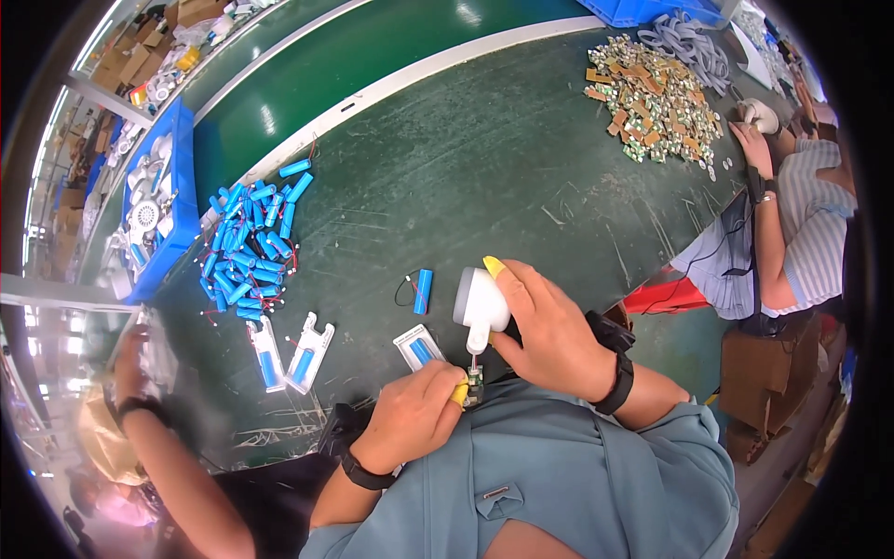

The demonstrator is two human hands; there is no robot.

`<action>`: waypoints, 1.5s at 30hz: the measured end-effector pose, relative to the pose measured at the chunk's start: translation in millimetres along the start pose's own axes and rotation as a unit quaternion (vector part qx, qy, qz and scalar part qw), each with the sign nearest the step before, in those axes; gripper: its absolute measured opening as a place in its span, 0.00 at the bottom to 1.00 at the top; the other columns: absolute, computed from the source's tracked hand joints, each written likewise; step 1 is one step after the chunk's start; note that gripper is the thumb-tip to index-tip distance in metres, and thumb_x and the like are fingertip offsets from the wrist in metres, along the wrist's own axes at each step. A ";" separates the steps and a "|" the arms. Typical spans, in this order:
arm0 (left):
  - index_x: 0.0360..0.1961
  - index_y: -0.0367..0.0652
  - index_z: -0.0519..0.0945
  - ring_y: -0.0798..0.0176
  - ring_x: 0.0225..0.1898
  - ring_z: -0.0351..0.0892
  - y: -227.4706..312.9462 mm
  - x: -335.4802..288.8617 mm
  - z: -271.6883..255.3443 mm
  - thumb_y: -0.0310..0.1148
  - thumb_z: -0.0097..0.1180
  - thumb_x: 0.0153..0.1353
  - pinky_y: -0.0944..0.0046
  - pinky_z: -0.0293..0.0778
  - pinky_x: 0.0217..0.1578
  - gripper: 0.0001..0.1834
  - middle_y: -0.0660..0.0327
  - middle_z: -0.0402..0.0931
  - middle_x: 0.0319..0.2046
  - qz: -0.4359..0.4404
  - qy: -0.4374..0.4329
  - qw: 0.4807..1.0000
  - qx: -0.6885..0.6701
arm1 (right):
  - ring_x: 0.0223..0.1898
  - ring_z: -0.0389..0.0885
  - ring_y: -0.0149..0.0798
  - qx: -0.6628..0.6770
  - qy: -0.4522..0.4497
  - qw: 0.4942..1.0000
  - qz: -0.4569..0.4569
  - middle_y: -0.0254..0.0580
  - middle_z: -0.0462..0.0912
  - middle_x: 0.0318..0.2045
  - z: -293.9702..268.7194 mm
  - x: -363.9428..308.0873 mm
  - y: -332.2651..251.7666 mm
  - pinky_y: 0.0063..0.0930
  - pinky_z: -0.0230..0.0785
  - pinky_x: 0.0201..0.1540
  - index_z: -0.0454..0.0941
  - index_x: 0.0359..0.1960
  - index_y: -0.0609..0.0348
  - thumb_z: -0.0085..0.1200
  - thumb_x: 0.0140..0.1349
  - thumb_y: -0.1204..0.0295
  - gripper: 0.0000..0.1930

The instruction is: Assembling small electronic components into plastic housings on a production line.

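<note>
Near the table's front edge, my left hand (410,416) pinches a small green circuit board (475,385) with a yellow-capped finger. My right hand (562,343), also wearing a yellow finger cap, is wrapped round a white rounded plastic housing (487,304) with a grey rim. The housing's narrow neck points down at the board, and thin wires seem to run between the two. Just beyond my left hand lies a white plastic half-shell (410,341) with a blue battery in it, partly hidden by the fingers. A loose blue battery (423,292) with leads rests left of the housing.
A heap of blue wired batteries (244,252) lies at left, with two white handle shells (305,359) nearer me. A blue crate (189,191) of white parts stands beyond. Circuit boards (652,107) and grey strips (687,48) are piled far right. Co-workers' arms (177,466) flank me.
</note>
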State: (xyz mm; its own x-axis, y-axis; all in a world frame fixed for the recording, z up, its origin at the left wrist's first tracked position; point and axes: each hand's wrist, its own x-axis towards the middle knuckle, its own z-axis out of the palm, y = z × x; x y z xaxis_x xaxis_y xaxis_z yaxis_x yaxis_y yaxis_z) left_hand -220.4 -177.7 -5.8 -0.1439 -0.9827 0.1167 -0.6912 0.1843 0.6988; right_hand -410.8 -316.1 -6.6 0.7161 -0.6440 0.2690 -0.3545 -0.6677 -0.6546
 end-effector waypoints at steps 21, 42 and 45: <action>0.52 0.40 0.77 0.67 0.33 0.78 18.4 -19.3 -27.9 0.18 0.60 0.64 0.67 0.73 0.32 0.16 0.57 0.80 0.42 -0.059 -0.044 0.905 -0.420 | 0.62 0.72 0.40 0.239 -0.050 0.968 0.057 0.46 0.66 0.60 20.0 -29.4 8.4 0.31 0.68 0.63 0.60 0.72 0.63 0.71 0.54 0.79 0.44; 0.52 0.36 0.81 0.69 0.46 0.80 -60.8 -131.5 -152.2 0.27 0.57 0.71 0.71 0.74 0.47 0.12 0.60 0.81 0.48 -0.271 0.545 0.792 0.036 | 0.42 0.84 0.37 0.301 -0.108 0.947 0.028 0.47 0.79 0.46 29.6 -15.8 -1.6 0.26 0.80 0.46 0.75 0.60 0.66 0.56 0.60 0.88 0.24; 0.56 0.37 0.79 0.73 0.46 0.77 -57.8 -86.4 -112.3 0.21 0.57 0.69 0.72 0.73 0.47 0.15 0.64 0.80 0.46 -0.262 0.420 0.866 -0.069 | 0.42 0.84 0.36 0.289 -0.097 0.952 0.025 0.46 0.79 0.45 30.4 -18.6 1.7 0.26 0.79 0.45 0.76 0.59 0.66 0.56 0.60 0.88 0.23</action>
State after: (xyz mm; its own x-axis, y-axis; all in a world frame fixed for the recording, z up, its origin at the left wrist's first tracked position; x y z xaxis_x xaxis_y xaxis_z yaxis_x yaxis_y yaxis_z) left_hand -88.5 -105.7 23.0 0.7701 -0.6092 0.1894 -0.4064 -0.2397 0.8817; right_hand -406.5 -294.0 -34.3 0.8244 -0.5510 0.1296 -0.0398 -0.2849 -0.9577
